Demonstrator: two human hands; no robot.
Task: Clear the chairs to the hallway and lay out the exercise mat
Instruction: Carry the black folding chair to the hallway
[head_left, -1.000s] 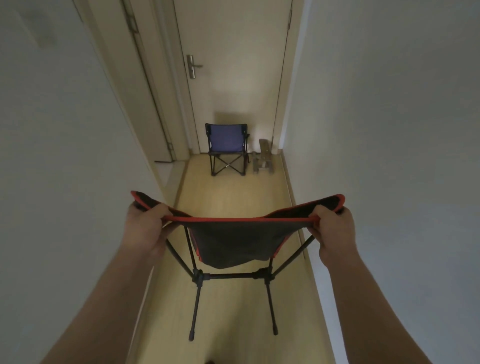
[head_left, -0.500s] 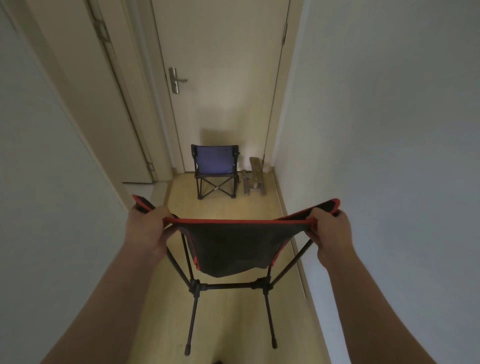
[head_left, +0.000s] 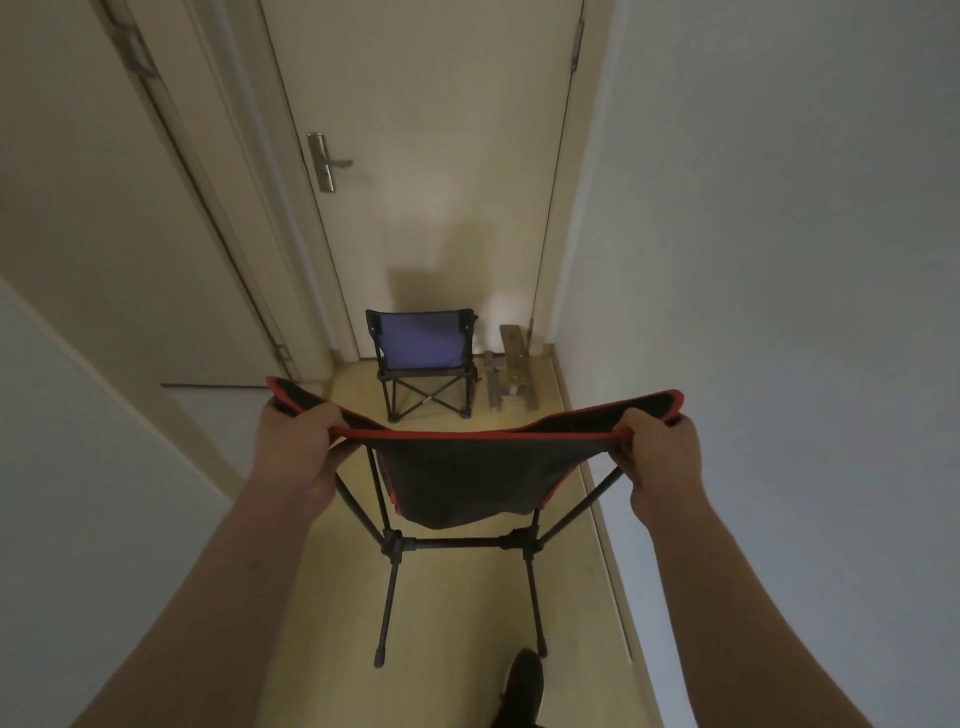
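Note:
I carry a black folding camp chair with red trim (head_left: 462, 478) in front of me, its thin legs hanging above the wooden floor. My left hand (head_left: 298, 449) grips the left corner of its fabric back. My right hand (head_left: 660, 452) grips the right corner. A small blue folding chair (head_left: 422, 345) stands on the floor at the hallway's end, against a closed door. No exercise mat is in view.
A narrow hallway runs between a white wall on the right (head_left: 779, 312) and a wall with a doorway on the left. The closed end door (head_left: 431, 156) has a metal handle (head_left: 324, 162). A small wooden stool (head_left: 511, 371) sits beside the blue chair. My shoe (head_left: 522, 686) shows below.
I have walked forward along the hallway with the chair in both hands; the blue chair and the end door are closer. My shoe has come into view at the bottom.

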